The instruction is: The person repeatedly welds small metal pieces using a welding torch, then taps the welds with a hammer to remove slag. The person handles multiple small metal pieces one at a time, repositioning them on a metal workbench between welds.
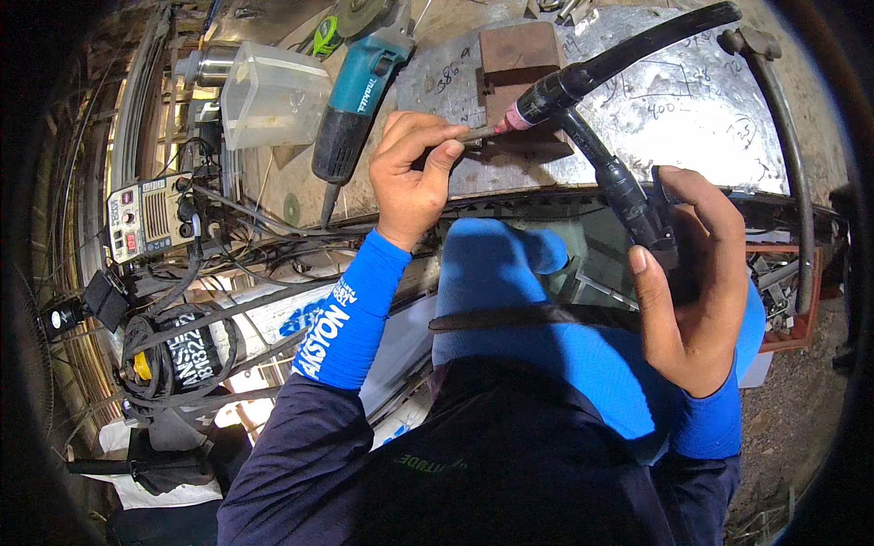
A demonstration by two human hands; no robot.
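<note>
- The left hand (417,173) pinches a slim grey rod (477,134); well apart from it, the right hand (699,296) is closed around the handle (601,159) of a TIG torch (553,95), presumably steadying its tip against the left fingers.
- The torch crosses the upper centre: its pink nozzle (517,119) points lower left, toward the rod, its head's long axis rising to the upper right.
- Beyond, reddish-brown blocks (519,50) sit on a metal plate (742,168).
- Upper left, an angle grinder (357,105) lies within likely easy reach.

Grinder disc (362,13) partly beyond edge.
</note>
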